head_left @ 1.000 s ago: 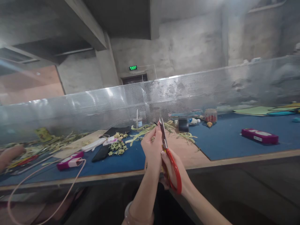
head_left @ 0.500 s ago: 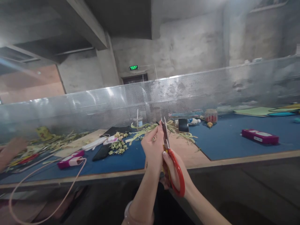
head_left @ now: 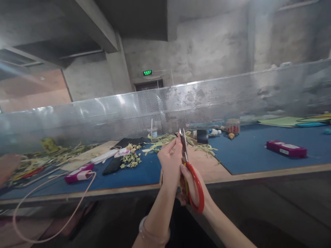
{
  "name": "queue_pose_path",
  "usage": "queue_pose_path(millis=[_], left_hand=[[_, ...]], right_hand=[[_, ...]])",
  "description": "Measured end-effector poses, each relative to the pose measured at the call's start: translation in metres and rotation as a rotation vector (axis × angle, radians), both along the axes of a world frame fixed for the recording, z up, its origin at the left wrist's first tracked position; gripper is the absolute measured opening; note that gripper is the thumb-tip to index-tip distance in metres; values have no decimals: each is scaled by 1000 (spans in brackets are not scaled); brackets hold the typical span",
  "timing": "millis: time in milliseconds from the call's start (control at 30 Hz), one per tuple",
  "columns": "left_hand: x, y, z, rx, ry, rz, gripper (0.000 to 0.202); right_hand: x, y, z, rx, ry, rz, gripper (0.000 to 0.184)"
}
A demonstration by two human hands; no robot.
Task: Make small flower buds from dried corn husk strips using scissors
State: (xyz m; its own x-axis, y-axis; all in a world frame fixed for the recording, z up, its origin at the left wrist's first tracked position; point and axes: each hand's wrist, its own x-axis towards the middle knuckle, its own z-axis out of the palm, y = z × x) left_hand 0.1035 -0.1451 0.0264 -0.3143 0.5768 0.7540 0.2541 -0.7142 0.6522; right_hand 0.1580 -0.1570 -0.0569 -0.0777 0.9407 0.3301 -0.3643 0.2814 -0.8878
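My right hand point(head_left: 192, 186) grips red-handled scissors point(head_left: 191, 179), blades pointing up and slightly apart. My left hand point(head_left: 170, 160) is raised just left of the blades, fingers pinched on something small that I cannot make out. Both hands hover over the near edge of the blue-topped workbench point(head_left: 248, 155). Behind them lie yellow-green leaf strips point(head_left: 160, 142) and a small heap of cut pieces point(head_left: 130, 160).
A perforated metal screen point(head_left: 129, 110) runs along the back of the bench. A magenta box point(head_left: 286, 148) lies at right, another with a pink cable point(head_left: 77, 174) at left. A plastic cup point(head_left: 153, 132) and bottle point(head_left: 214, 132) stand behind. Another person's hand point(head_left: 7, 165) shows far left.
The scissor blades have opened a little and both hands have shifted slightly right. The other person's hand at far left has moved a bit.
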Motion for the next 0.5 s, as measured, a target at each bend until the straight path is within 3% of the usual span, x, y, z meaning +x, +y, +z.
queue_pose_path(millis=[267,500], left_hand=[[0,0,-3,-10,8,-14,26],[2,15,-8,-69,-130,-62,26]], right_hand=[[-2,1,2,-2,14,-72,39],[4,2,6,-54,51,94,38]])
